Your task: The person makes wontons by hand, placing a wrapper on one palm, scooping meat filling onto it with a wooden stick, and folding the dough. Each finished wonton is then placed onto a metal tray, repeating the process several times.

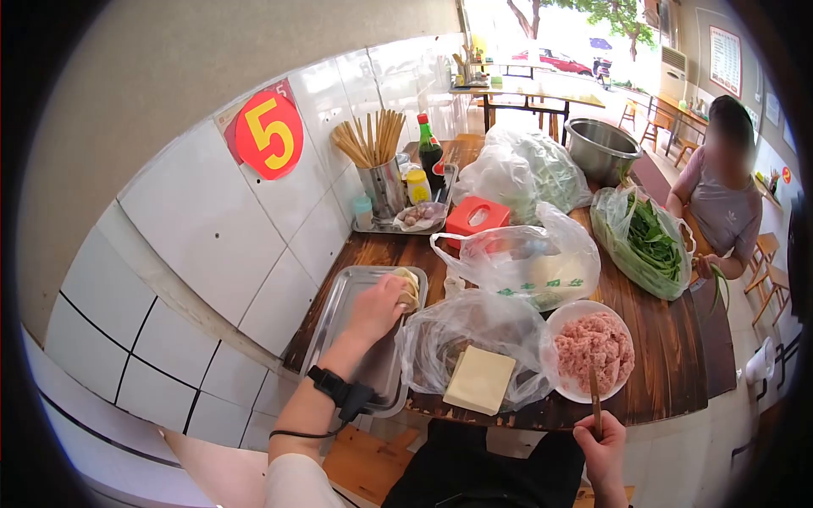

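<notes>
My left hand (378,309) is closed on a folded dumpling (410,290) at the upper right of the metal tray (339,296). My right hand (603,447) grips the lower end of a brown wooden stick (595,398), its tip in the pink minced meat (593,345). The meat fills a white bowl (572,393) near the table's front edge. Between my hands, a stack of square wrappers (480,379) lies on an open clear plastic bag (430,334).
Behind are a bulging plastic bag (559,262), a red tissue box (477,218), a bag of greens (648,237) and a steel pot (603,151). Chopsticks (369,140) and bottles stand at the wall. A person (724,190) sits at the right, holding green stems.
</notes>
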Demonstrator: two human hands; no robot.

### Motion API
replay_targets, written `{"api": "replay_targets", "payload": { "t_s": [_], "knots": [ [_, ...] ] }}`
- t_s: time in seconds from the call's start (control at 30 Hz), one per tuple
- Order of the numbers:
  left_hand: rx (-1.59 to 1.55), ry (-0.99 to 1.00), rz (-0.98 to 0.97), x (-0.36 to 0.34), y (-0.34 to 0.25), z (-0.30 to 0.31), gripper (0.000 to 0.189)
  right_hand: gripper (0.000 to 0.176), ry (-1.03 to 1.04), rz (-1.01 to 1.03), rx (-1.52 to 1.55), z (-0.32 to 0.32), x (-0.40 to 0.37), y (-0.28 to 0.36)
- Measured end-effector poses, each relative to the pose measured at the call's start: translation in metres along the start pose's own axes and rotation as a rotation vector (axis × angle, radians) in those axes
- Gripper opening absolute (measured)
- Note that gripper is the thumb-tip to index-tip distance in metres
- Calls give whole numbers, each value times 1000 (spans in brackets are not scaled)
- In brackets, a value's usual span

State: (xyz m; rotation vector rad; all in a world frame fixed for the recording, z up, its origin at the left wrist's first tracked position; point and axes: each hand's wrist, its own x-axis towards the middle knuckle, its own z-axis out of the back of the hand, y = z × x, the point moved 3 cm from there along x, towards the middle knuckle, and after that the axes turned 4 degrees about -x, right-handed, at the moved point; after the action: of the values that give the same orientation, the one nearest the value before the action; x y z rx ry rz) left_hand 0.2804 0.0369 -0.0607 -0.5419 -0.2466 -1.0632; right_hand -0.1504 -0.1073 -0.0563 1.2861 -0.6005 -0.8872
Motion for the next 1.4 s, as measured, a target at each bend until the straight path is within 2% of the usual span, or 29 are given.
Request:
{"api": "replay_targets", "payload": {
  "t_s": [0.17,0.23,0.37,0.43,0.47,0.53,0.57,0.63,0.77,0.83,0.9,0.97,1.03,1.07,1.1,1.13,1.2,1.27,1.3,1.4],
  "knots": [
    [-64,-2,26,-2,7,1,34,8,0,-2,27,2,0,-4],
    [-49,16,-73,-2,12,-2,37,8,-2,-1,41,3,0,-5],
    [-56,-38,-39,-3,-2,4,39,8,-2,-2,27,4,-1,-4],
    [-227,-119,220,1,-2,7,33,8,-5,5,18,5,-1,-3],
    [-229,-116,215,6,9,-3,33,8,-2,21,12,5,-2,-2],
    [-824,-416,401,14,53,-30,34,8,0,31,5,5,-3,-1],
    [-825,-416,403,14,51,-31,34,8,18,19,6,5,-3,-1],
    [-1535,-289,594,19,47,-48,45,8,35,14,7,6,-2,-2],
    [-1542,-328,626,23,40,-57,53,4,61,23,8,13,-5,-9],
    [-1339,-408,569,23,51,-61,48,5,61,54,13,18,-2,-18],
    [-837,-416,438,12,1,-7,39,13,26,186,11,27,1,-26],
    [-630,-467,253,-1,-56,29,30,19,-34,153,-29,40,0,-16],
    [-504,-369,86,-29,-107,33,13,18,-46,141,-77,46,0,-18],
    [-401,-268,-68,-39,-138,29,11,18,-48,160,-65,50,1,-25],
    [-385,-59,-170,-51,-153,17,13,18,-47,189,-55,55,5,-29],
    [-324,204,-127,-64,-166,9,20,18,-67,194,-109,55,4,-29],
    [-290,390,-116,-77,-182,-5,30,18,-67,242,-210,55,3,-16],
    [-299,278,-213,-76,-184,-10,20,18,-90,279,-251,55,-2,-6],
    [-297,287,-250,-74,-185,-11,20,17,-66,290,-307,55,-4,-7],
    [-251,390,-175,-69,-188,-13,19,17,-52,286,-353,62,-11,-17]
  ]
}}
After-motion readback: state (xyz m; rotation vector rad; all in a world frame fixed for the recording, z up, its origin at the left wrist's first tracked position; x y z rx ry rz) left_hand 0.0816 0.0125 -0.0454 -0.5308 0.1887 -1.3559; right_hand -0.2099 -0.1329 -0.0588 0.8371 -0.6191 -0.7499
